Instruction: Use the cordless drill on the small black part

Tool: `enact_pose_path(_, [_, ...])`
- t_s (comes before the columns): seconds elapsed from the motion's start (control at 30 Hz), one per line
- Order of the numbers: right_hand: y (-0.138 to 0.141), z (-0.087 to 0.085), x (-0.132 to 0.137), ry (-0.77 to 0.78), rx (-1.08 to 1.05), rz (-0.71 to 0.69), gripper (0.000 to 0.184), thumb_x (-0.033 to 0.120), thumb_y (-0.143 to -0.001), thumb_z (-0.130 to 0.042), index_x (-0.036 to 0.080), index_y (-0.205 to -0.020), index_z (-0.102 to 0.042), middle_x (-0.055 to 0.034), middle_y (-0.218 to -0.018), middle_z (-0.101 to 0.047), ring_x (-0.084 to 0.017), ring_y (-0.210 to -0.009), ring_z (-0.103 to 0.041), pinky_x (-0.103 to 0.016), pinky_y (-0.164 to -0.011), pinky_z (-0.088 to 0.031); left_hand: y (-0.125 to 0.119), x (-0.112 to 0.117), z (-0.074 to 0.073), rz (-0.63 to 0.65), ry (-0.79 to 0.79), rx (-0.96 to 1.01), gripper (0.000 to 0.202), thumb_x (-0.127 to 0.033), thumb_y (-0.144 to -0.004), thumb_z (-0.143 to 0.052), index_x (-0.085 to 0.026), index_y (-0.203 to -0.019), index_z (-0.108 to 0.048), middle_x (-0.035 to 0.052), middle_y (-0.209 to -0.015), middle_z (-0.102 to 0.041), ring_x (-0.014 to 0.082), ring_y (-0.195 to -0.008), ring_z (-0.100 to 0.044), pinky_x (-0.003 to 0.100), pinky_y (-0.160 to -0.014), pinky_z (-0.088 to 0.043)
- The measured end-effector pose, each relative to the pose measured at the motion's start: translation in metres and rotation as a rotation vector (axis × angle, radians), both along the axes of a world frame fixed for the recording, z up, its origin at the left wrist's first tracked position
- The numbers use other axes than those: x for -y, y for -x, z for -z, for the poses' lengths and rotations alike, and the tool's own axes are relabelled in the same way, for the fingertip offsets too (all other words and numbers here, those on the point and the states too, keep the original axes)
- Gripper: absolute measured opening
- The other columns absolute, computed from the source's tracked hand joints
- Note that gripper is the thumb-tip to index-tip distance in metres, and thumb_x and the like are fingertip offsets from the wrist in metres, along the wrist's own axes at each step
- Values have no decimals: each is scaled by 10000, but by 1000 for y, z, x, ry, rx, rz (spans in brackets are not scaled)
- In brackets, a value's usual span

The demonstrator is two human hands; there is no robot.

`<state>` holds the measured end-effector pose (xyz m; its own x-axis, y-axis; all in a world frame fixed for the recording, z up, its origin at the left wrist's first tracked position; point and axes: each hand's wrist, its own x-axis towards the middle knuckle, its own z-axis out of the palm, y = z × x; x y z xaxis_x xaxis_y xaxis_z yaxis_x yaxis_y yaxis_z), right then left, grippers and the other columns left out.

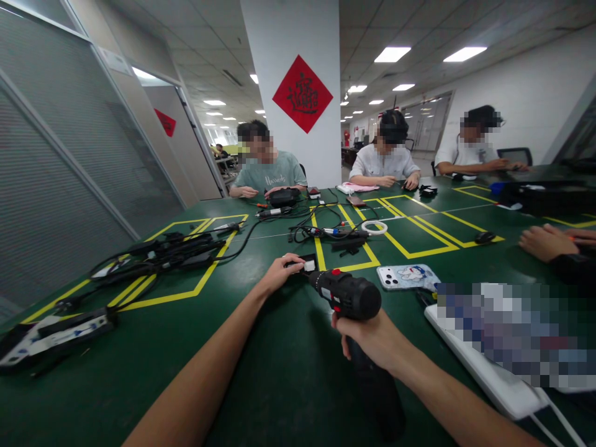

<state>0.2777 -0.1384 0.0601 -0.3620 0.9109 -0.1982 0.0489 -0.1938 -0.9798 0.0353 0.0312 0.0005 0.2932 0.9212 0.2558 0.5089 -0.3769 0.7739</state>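
My right hand (363,335) is wrapped round the handle of a black cordless drill (347,295) with red details. The drill points forward and left, its chuck close to a small white block (309,266). That block sits at a small black piece (308,257) on the table. My left hand (285,272) is closed on the near left side of this black piece, with its fingertips beside the white block. The drill partly covers the spot, so I cannot tell whether its tip touches anything.
Black cables (172,254) lie in a heap at left; more cables (326,232) and a white ring (374,228) lie ahead. A phone (405,277) and a white power bank (479,366) are at right. Several people sit round the green table (261,379).
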Motion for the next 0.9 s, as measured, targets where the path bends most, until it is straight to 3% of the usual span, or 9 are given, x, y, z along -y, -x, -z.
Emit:
enact_pose_path(0.67, [2,-7,1,-8,62,16,151,188,-681,-512,154,-828,-519,39,-490,-509,-115,-424,-521,-213,-433,-386,2,0,1,16,-33,-38,341,-468,-719,-603,-216,-941,-662,45,-1091,-587,221,-1047,-529,349,-967,-364])
enact_pose_path(0.9, [3,-1,0,-5,45,7,162,186,-684,-511,155,-843,-510,42,-465,-490,-134,-417,-524,-230,-423,-403,3,-1,3,18,-28,-3,338,-467,-714,-609,-209,-924,-669,55,-1076,-595,230,-1042,-530,366,-975,-356])
